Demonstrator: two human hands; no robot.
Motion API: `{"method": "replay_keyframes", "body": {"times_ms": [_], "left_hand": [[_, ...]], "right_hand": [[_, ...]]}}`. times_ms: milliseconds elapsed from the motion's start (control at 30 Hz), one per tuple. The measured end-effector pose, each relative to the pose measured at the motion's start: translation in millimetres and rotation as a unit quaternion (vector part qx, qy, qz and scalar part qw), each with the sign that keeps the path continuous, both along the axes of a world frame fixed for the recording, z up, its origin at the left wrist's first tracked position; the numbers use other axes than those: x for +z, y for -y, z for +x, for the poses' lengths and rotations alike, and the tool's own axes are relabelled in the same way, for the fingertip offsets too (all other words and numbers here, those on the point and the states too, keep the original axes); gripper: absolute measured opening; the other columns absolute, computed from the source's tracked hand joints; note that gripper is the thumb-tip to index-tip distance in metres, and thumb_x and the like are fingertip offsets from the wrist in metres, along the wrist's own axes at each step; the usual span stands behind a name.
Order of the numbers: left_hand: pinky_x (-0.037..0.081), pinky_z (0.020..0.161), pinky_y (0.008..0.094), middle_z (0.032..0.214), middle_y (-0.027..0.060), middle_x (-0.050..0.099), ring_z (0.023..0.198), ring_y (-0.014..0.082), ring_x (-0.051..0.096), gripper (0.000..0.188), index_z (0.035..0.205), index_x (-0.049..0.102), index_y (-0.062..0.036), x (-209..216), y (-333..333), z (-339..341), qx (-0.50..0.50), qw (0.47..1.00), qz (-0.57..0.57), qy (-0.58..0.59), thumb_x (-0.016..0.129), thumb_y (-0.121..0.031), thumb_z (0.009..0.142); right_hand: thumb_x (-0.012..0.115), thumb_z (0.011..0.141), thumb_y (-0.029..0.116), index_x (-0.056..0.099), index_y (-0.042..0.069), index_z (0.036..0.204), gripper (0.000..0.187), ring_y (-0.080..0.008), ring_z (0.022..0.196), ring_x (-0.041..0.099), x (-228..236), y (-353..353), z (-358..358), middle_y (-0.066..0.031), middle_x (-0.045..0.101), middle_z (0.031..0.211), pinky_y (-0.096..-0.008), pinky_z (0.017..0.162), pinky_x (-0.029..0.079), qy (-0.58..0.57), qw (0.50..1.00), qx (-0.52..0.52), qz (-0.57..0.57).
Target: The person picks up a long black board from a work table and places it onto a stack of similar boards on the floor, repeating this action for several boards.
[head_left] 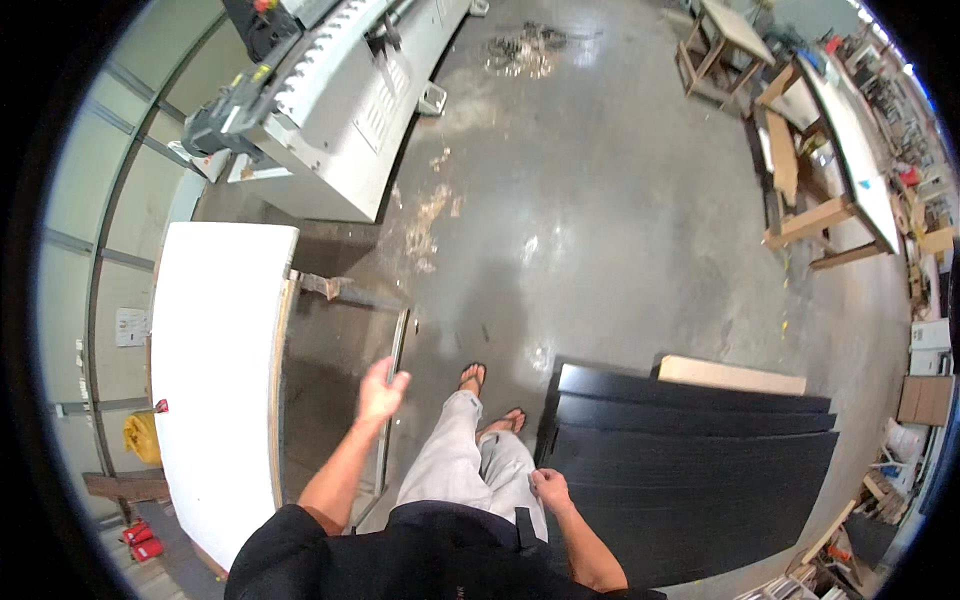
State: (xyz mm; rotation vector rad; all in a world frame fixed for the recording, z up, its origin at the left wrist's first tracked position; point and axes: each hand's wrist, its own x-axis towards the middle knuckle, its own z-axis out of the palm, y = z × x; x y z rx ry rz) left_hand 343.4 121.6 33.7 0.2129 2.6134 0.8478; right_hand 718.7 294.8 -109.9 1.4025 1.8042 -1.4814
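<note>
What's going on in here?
A person in a black shirt and light grey trousers stands on a shiny grey floor. The left hand, loosely open, is by a thin, straight, pale rail; whether they touch is unclear. The right hand is beside the trousers, near a stack of flat black panels. No held thing shows in either hand. A long, flat white panel lies at the left, with a large white metal machine beyond.
</note>
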Motion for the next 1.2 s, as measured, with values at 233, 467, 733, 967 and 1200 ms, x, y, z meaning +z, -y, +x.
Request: {"method": "replay_keyframes", "body": {"times_ms": [233, 467, 733, 967, 1200], "left_hand": [[0.03, 0.1, 0.0471, 0.121, 0.0245, 0.046, 0.115, 0.0417, 0.04, 0.047, 0.118, 0.05, 0.0012, 100.8, 51.5, -117.1, -0.021, 0.903, -0.024, -0.429, 0.061, -0.015, 0.074], [0.016, 0.107, 0.0542, 0.139, 0.0272, 0.025, 0.131, 0.043, 0.019, 0.086, 0.137, 0.025, -0.0022, 105.5, 53.8, -156.0, 0.089, 0.932, -0.255, -0.241, 0.07, -0.032, 0.07], [0.015, 0.108, 0.0533, 0.141, 0.0248, 0.023, 0.132, 0.0399, 0.019, 0.091, 0.138, 0.023, -0.0034, 101.3, 61.2, -149.9, 0.114, 0.922, -0.277, -0.246, 0.071, -0.036, 0.068], [0.015, 0.108, 0.0533, 0.141, 0.0249, 0.024, 0.132, 0.0401, 0.02, 0.091, 0.138, 0.024, -0.0029, 111.5, 49.9, -148.3, 0.113, 0.926, -0.275, -0.232, 0.071, -0.036, 0.068], [0.013, 0.108, 0.0542, 0.142, 0.0255, 0.021, 0.133, 0.0403, 0.017, 0.093, 0.14, 0.019, -0.0028, 107.7, 55.3, -151.4, 0.103, 0.928, -0.285, -0.218, 0.069, -0.039, 0.07]], "right_hand": [[0.055, 0.088, 0.026, 0.063, 0.0, 0.089, 0.027, -0.0151, 0.062, 0.059, 53.4, -80.4, -15.8, -0.0066, 0.062, 0.072, -0.0283, 0.054, 0.048, -0.044, 0.979, -0.195, -0.033], [0.057, 0.088, 0.024, 0.061, 0.001, 0.096, 0.025, -0.0191, 0.071, 0.063, 75.6, -107.4, -20.9, -0.0098, 0.065, 0.082, -0.0307, 0.06, 0.052, -0.047, 0.95, -0.308, -0.032], [0.055, 0.088, 0.027, 0.064, 0.0, 0.081, 0.029, -0.0177, 0.056, 0.059, 39.4, -53.0, -12.7, -0.0082, 0.064, 0.07, -0.0311, 0.05, 0.048, -0.016, 0.961, -0.264, -0.081], [0.056, 0.089, 0.02, 0.059, -0.002, 0.094, 0.023, -0.0218, 0.069, 0.061, 21.6, -55.3, -33.7, -0.0116, 0.062, 0.081, -0.0337, 0.058, 0.053, -0.029, 0.975, -0.207, -0.074], [0.057, 0.087, 0.024, 0.061, 0.0, 0.087, 0.024, -0.0201, 0.062, 0.06, 61.5, -54.4, -75.4, -0.0108, 0.063, 0.072, -0.0303, 0.052, 0.048, -0.053, 0.97, -0.23, -0.062]]}}
